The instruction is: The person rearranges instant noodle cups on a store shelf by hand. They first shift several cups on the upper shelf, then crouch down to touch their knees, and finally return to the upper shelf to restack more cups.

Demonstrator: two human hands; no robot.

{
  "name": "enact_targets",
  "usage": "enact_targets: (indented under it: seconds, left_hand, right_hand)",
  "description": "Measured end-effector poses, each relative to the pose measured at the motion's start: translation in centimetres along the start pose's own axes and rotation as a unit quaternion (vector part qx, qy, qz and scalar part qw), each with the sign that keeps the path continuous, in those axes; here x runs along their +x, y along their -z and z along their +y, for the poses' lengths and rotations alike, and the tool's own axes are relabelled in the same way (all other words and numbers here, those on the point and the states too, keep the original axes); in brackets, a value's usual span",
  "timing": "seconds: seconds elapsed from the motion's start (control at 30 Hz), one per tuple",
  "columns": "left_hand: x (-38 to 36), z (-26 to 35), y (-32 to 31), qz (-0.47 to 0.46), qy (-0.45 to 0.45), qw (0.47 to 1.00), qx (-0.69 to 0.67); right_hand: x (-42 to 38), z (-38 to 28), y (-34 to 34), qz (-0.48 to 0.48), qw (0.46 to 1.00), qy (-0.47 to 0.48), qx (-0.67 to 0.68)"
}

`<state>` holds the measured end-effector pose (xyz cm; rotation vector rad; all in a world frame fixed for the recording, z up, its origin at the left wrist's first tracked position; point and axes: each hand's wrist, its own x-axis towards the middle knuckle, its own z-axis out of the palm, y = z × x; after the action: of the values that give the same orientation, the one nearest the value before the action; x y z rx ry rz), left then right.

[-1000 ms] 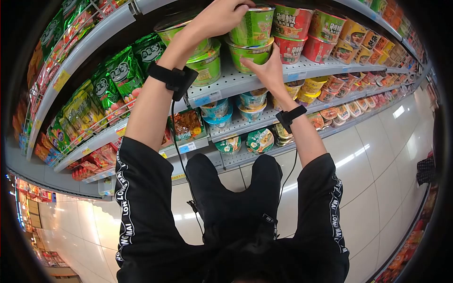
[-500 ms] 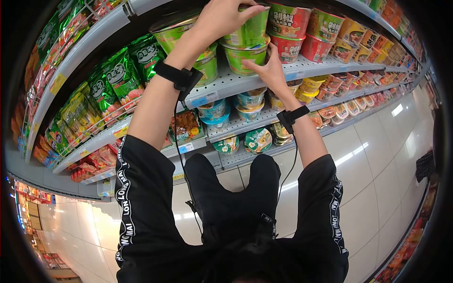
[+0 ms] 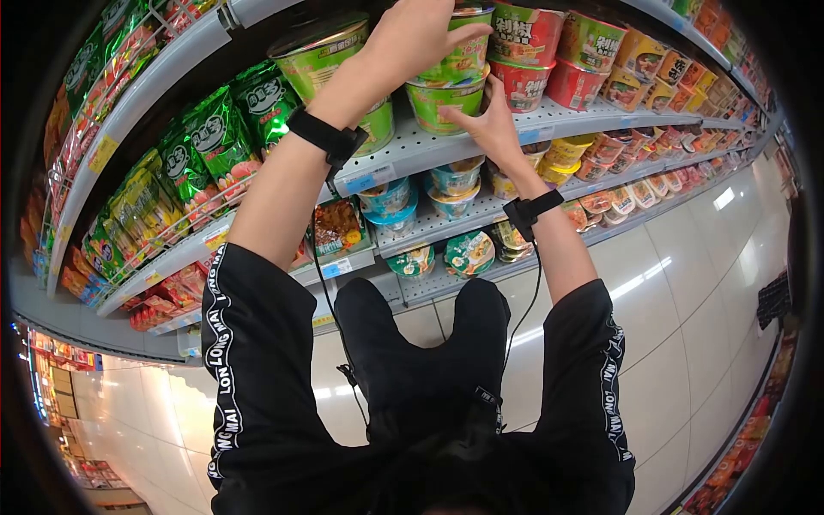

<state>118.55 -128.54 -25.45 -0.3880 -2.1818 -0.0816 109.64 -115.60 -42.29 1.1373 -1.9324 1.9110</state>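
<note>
Two green instant noodle cups are stacked on the upper shelf in front of me. My left hand (image 3: 410, 39) is at the upper green noodle cup (image 3: 463, 56), its thumb stretched across the front near the rim; the other fingers are hidden. Around the lower green noodle cup (image 3: 442, 109), my right hand (image 3: 491, 124) has its thumb on the front and its fingers on the right side. Just left of this stack, partly behind my left forearm, stands another green noodle cup stack (image 3: 322, 64).
Red noodle cups (image 3: 521, 86) stand close on the right, followed by yellow ones (image 3: 639, 60). A perforated shelf with a grey edge (image 3: 429, 159) runs below. Blue cups (image 3: 390, 202) sit one level down. Green snack bags (image 3: 206, 133) hang behind a wire rail on the left.
My left hand has come down slightly, with its thumb lower on the upper cup. More of the left green stack's top shows. The right hand stays almost still at the lower cup.
</note>
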Motion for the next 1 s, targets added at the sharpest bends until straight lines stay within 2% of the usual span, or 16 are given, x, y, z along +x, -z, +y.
enact_targets:
  seconds: [0.03, 0.17, 0.27, 0.37, 0.43, 0.57, 0.63, 0.73, 0.87, 0.93, 1.0]
  left_hand:
    - [-0.1, 0.2, 0.0, 0.029, -0.046, 0.998, -0.007]
    - [-0.6, -1.6, -0.5, -0.010, -0.033, 0.999, -0.004]
    - [-0.3, -2.8, -0.3, -0.043, -0.039, 0.995, -0.077]
    - [-1.1, -2.6, 0.5, -0.030, -0.025, 0.998, -0.057]
    - [-1.3, -2.2, 1.3, -0.063, 0.031, 0.994, -0.086]
    - [-0.7, -0.3, 3.5, -0.133, 0.080, 0.980, -0.123]
    - [-0.3, 0.2, 3.0, -0.107, 0.083, 0.986, -0.096]
    - [0.3, 0.9, 2.7, -0.122, 0.092, 0.987, -0.046]
    - [0.4, 0.4, 1.5, -0.093, 0.081, 0.991, -0.048]
    - [-0.1, -0.3, 0.4, -0.013, -0.009, 1.000, -0.018]
    - [-0.6, -1.0, -0.3, -0.016, 0.006, 1.000, -0.022]
  right_hand:
    - [0.0, -0.1, 0.0, -0.002, 1.000, -0.004, 0.001]
    - [0.1, 0.6, 0.0, 0.002, 1.000, 0.001, 0.008]
    - [0.1, 1.0, -0.1, 0.006, 1.000, 0.003, 0.000]
    - [0.0, 0.5, -0.1, 0.010, 1.000, 0.016, 0.008]
    - [-0.2, 0.3, -0.1, 0.005, 1.000, 0.015, 0.020]
    - [-0.1, 0.1, 0.1, -0.011, 1.000, -0.003, 0.004]
    - [-0.2, 0.0, 0.1, -0.010, 1.000, -0.006, -0.002]
    - [-0.2, 0.0, 0.0, -0.006, 1.000, -0.004, 0.007]
    - [-0.5, -0.7, 0.1, 0.002, 1.000, -0.010, 0.005]
    - [-0.5, -1.0, 0.2, -0.007, 1.000, -0.024, 0.003]
    - [-0.5, -0.7, 0.0, 0.020, 1.000, 0.007, -0.013]
